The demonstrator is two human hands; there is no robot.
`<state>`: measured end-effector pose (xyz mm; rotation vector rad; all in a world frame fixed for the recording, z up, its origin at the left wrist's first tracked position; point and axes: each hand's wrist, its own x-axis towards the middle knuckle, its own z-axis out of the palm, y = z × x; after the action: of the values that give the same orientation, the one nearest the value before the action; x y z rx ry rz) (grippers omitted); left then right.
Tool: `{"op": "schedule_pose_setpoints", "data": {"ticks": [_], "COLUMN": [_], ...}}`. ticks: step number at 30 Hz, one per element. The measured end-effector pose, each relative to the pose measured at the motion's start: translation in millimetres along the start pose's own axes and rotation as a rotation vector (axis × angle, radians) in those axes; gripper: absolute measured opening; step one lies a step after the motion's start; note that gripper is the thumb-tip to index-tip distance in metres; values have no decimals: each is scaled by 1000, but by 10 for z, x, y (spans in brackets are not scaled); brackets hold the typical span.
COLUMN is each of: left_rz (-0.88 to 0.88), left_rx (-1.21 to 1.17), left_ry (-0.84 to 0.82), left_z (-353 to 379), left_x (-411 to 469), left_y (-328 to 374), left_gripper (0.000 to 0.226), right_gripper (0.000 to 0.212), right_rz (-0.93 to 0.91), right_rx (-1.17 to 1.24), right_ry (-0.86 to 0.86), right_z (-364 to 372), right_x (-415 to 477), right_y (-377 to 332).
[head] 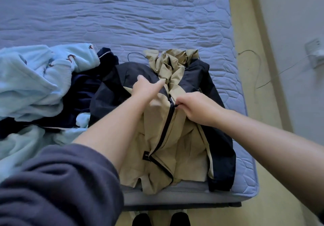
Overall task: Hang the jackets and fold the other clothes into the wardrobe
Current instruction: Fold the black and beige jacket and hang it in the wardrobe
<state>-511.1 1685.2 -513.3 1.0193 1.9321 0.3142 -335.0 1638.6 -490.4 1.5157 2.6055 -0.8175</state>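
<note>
A: What's on the bed (pixel 122 24)?
B: Tan & navy jacket (pixel 182 148), front up, zip (pixel 164 131) done up partway. Right grip (pixel 194 108) pinches the zip pull (pixel 176 105); left grip (pixel 145 87) on fabric nr the collar, hold unclear.
A: And to the left?
B: Lt-blue fleece (pixel 35 78) w/ a dark navy garment (pixel 82 94), heaped against the jacket.

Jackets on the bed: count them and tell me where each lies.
1: the tan-and-navy jacket at the bed's near edge, held by the left hand and right hand. The clothes pile on its left may hide more.
</note>
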Motion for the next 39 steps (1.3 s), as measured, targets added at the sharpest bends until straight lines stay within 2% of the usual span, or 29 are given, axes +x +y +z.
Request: {"op": "schedule_pose_setpoints", "data": {"ticks": [1,2,5,6,8,10,11,12,14,15,16,17,19,20,22,23,25,28,29,31,33,35,37,39], "left_rz": [-71,-126,-213,-239,-351,-348,-294,-230,-136,-105,-88,-81,-107,-141,-217,-235,-186,72,158,159,37,-78,-142,-147], "left_rx": [73,152,135,-19,-434,-746,-845,-909,-1023,-1079,-1133,-1201,-1347,-1396,-1389,-1298,-931,-354,-251,-124,-33,-120,-370,-581], "left_ry": [-110,-217,-369,-367,-247,-251,-296,-360,-470,-509,-517,-511,-463,-429,-359,-315,-113,393,457,367,244,109,-33,-110], "left_z": [63,121,233,247,229,76,-13,-102,-302,-402,-511,-619,-887,-1048,-1370,-1530,-1844,-2279,-2386,-2450,-2362,-2242,-2155,-2057], "left_x": [48,31,-65,-103,-212,-456,-614,-772,-1053,-1200,-1338,-1483,-1795,-1961,-2283,-2429,-2732,-3146,-3331,-3628,-3821,-3990,-4145,-4359], "left_y": [81,120,21,-27,-39,-62,-73,-94,-117,-108,-105,-94,-59,-27,-5,6,26,93,162,310,400,472,533,566], "left_gripper": [77,75,18,16,21,36,45,53,65,66,64,60,56,56,52,45,29,62,72,90,100,87,65,55], "right_gripper": [19,20,20,20,24,25,29,42,69,74,69,54,17,7,9,10,11,10,9,9,9,8,15,13], "right_rz": [-29,-50,-63,-9,238,514,633,737,887,921,934,942,928,899,789,717,589,470,435,364,259,135,14,-74], "right_rx": [-2,-5,-28,38,372,643,711,790,994,1079,1148,1215,1365,1455,1583,1608,1612,1533,1496,1422,1373,1328,1275,1237], "right_ry": [17,21,-54,-90,-107,67,146,163,83,50,47,101,267,331,392,392,361,334,332,317,310,283,233,175], "right_z": [-16,-31,8,31,-17,-102,-158,-215,-312,-349,-393,-494,-751,-897,-1151,-1264,-1439,-1652,-1705,-1838,-2019,-2197,-2348,-2420], "right_x": [-57,-118,-316,-381,-436,-340,-257,-175,-50,-16,-19,-63,-251,-379,-688,-849,-1144,-1467,-1543,-1642,-1731,-1841,-1961,-2070], "right_y": [-13,-26,-58,-65,-89,-100,-129,-188,-416,-557,-691,-831,-1095,-1234,-1534,-1704,-2037,-2411,-2490,-2595,-2646,-2642,-2605,-2547]}}
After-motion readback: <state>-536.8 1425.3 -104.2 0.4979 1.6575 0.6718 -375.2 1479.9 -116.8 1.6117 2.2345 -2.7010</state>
